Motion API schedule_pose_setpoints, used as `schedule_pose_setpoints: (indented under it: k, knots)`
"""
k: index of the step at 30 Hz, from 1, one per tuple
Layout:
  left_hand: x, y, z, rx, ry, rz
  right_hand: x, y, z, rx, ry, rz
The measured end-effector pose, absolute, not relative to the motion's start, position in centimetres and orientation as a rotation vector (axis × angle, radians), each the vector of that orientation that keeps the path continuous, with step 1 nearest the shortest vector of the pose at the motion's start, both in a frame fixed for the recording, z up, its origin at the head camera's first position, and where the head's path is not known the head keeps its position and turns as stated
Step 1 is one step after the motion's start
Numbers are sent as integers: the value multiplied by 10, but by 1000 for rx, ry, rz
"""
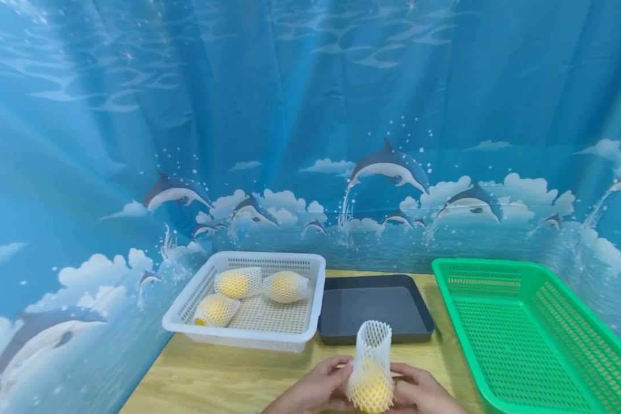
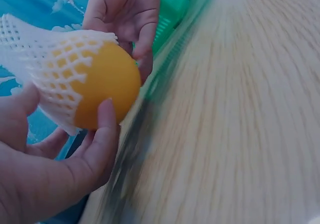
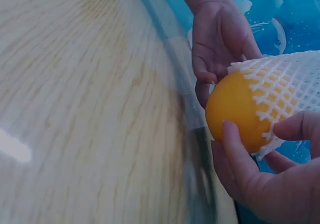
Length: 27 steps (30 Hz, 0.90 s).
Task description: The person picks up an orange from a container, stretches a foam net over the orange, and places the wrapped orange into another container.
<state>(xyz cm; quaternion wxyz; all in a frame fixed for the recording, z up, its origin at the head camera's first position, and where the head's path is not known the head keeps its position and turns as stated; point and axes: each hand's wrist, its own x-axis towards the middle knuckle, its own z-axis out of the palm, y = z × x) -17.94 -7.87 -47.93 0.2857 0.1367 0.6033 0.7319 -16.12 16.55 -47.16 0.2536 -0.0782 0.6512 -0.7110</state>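
Observation:
A round orange-yellow fruit (image 2: 112,81) sits partly inside a white foam net sleeve (image 1: 374,336), its smooth bottom end bare in both wrist views. In the head view the sleeve's empty upper part stands up like a tube above the fruit. My left hand (image 1: 318,386) grips one side, with the thumb at the net and fingertips on the bare skin. From the opposite side my right hand (image 1: 421,392) holds it too, a finger on the bare end and its thumb at the net's edge (image 3: 262,114).
A white basket (image 1: 310,339) at the left holds three yellow fruits in foam nets (image 1: 286,287). Beside it lies a dark shallow tray (image 1: 372,307), just beyond my hands. A green basket (image 1: 502,339) stands at the right on the wooden table (image 1: 212,371). A dolphin-print curtain (image 1: 310,115) hangs behind.

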Motion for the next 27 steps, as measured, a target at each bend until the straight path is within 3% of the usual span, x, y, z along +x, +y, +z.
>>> schedule_pose_setpoints:
  k: [12, 27]
  knots:
    - [-180, -80, -471, 376, 1122, 2038, -155, 161, -455, -111, 1506, -2116]
    - [-180, -73, -473, 426, 1252, 2118, -157, 161, -451, -231, 1429, -2112]
